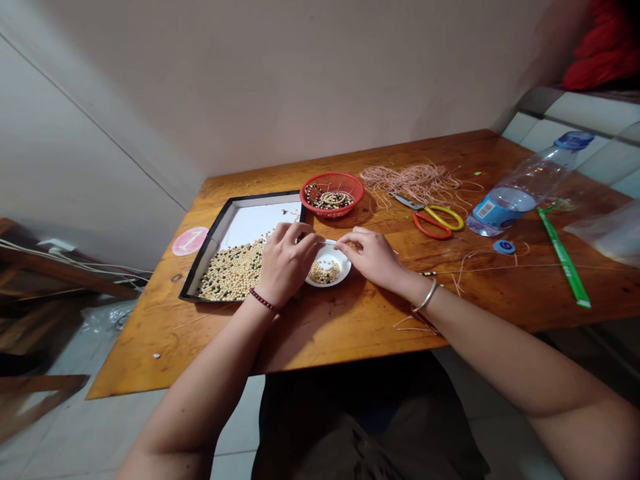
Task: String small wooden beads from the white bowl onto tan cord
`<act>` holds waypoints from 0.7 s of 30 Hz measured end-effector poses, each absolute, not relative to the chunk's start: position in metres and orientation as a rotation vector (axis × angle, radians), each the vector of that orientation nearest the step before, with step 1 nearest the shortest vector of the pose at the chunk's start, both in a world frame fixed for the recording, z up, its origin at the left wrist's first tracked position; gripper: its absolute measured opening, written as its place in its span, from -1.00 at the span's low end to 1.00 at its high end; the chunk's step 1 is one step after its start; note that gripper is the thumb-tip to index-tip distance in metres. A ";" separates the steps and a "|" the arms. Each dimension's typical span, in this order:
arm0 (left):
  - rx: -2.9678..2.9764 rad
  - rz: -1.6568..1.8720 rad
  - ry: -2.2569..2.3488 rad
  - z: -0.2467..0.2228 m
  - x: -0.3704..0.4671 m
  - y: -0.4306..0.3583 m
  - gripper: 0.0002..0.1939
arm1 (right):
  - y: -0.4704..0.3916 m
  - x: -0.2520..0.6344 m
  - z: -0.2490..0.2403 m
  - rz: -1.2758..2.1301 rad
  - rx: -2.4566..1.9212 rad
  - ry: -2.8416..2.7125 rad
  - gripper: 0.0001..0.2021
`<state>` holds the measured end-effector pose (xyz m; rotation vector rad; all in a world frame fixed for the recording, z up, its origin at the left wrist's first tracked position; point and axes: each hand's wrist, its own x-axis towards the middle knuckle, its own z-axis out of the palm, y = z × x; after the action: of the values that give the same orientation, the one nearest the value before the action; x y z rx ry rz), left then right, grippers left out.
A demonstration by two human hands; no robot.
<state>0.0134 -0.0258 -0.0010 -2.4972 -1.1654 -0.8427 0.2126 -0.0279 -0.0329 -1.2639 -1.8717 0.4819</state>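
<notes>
My left hand [289, 259] is closed in a pinch at the far rim of a small white bowl [344, 272]. My right hand [374, 257] pinches from the bowl's right side, fingertips close to the left ones. A thin pale cord [328, 242] appears to span the short gap between them; the fingers hide most of it. Loose cream and dark beads [325, 272] lie in the bowl. Under and left of my left hand, a black-edged tray [250, 220] holds many more small beads [231, 270], mostly cream, some black, green and red.
Behind the bowl stands a red basket [333, 212] with beaded strands. Rightward lie a tangle of pink cord [413, 181], scissors [434, 219] with red and yellow handles, a tilted-looking water bottle [525, 190], a blue cap [504, 247] and a green strip [564, 260]. A wall borders the wooden table [320, 333].
</notes>
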 end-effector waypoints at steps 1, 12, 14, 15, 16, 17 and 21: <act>-2.519 -1.009 -1.224 -0.002 0.013 -0.024 -0.81 | -0.027 0.213 -0.032 0.530 -1.261 -1.835 -0.78; -2.759 -2.151 -1.842 -0.008 0.018 -0.013 -0.73 | -0.024 0.211 -0.031 0.945 -1.113 -1.616 -0.75; -2.769 -2.151 -1.857 -0.008 0.019 -0.014 -0.74 | -0.025 0.211 -0.031 0.967 -1.121 -1.628 -0.74; -2.786 -2.145 -1.857 -0.008 0.019 -0.015 -0.74 | -0.025 0.211 -0.031 0.984 -1.120 -1.627 -0.73; -2.801 -2.143 -1.854 -0.009 0.020 -0.015 -0.74 | -0.025 0.211 -0.030 1.007 -1.115 -1.624 -0.73; -2.810 -2.149 -1.850 -0.009 0.020 -0.015 -0.74 | -0.026 0.210 -0.030 1.032 -1.107 -1.617 -0.73; -2.797 -2.174 -1.858 -0.008 0.022 -0.017 -0.72 | -0.025 0.208 -0.030 1.090 -1.057 -1.515 -0.78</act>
<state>0.0222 -0.0171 -0.0079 -2.7967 -1.8577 -2.1744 0.2080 -0.0247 -0.0300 -1.0574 -1.5149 1.0895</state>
